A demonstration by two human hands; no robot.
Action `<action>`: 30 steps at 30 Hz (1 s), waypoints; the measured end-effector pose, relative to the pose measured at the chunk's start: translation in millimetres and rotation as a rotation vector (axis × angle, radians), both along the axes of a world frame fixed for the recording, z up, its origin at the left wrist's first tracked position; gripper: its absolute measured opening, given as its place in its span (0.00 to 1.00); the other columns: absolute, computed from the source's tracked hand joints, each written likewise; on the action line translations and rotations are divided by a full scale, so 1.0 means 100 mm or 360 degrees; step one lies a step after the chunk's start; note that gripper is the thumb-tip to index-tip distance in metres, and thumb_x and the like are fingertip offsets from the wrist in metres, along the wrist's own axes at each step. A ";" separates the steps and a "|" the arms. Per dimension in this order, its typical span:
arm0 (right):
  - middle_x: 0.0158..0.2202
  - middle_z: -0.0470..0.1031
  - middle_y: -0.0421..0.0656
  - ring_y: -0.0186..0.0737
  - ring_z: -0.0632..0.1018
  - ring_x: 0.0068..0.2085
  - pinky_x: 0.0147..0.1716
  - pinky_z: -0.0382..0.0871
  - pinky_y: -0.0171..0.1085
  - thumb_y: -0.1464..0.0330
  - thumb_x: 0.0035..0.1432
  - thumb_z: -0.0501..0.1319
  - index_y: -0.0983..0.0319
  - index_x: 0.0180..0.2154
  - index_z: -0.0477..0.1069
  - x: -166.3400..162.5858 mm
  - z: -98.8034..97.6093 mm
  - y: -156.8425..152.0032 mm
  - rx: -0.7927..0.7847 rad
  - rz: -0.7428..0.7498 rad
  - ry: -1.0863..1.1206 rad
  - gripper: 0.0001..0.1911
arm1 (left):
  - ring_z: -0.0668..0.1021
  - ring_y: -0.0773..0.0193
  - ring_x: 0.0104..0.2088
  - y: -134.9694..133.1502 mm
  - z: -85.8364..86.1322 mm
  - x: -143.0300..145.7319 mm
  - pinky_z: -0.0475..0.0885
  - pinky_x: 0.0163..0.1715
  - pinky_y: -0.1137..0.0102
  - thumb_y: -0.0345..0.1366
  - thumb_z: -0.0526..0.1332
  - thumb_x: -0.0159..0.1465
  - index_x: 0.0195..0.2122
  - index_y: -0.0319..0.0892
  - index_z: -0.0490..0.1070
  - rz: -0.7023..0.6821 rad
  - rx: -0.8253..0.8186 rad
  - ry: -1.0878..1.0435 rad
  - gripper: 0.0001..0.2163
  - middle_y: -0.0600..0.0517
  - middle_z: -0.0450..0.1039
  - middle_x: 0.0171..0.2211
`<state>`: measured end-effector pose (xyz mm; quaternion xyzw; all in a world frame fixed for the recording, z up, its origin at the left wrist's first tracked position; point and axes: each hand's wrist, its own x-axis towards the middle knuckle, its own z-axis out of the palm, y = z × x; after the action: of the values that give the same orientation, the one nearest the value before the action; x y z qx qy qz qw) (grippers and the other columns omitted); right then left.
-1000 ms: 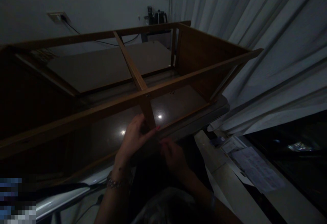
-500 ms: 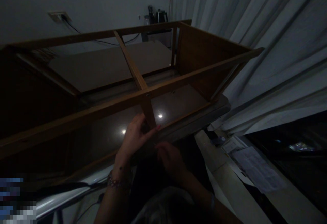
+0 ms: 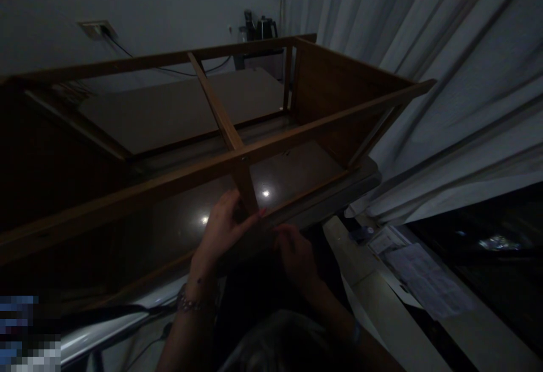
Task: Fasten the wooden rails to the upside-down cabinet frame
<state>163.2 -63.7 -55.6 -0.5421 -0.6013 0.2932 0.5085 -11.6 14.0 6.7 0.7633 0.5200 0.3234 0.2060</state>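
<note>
Brown wooden open box-shaped frame (image 3: 275, 139) stretches from nine to two o'clock. Nine: its dark solid wood end panel (image 3: 46, 168), detail lost in shadow. Eight, low: shiny silver metal tube (image 3: 114, 327). Just off centre toward eight: my bare left hand (image 3: 220, 222), half curled about the foot of the short flat brown wooden post (image 3: 245, 185), thumb stretched across, fingers partly behind; can't tell how hard it grips. Twelve, far back: black kettle (image 3: 266, 28). Five, near centre: my bare right hand (image 3: 296, 253), fingers curled in, tips close together, near the post's foot, apart from my left; too dark to tell if anything's pinched. Three: grey padded edge (image 3: 370, 175) under the frame. Four: pale printed papers (image 3: 428, 279). Two: whitish draped curtain (image 3: 458, 78). Step, my read: left steadies post, right does fingertip work low beside it. Next move probably calls for a firm left, right fingertips close in.
</note>
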 end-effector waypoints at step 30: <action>0.27 0.75 0.38 0.36 0.76 0.30 0.36 0.70 0.34 0.70 0.66 0.52 0.59 0.42 0.72 -0.08 0.05 -0.16 -0.0051 0.0009 -0.0054 0.11 | 0.77 0.58 0.37 -0.01 0.05 0.02 0.72 0.37 0.66 0.50 0.64 0.61 0.42 0.42 0.72 0.0017 -0.0011 0.0002 0.17 0.50 0.76 0.38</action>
<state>155.6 -79.4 -50.2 -0.5535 -0.6067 0.2950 0.4885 -9.7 13.1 11.7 0.7599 0.5254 0.3223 0.2065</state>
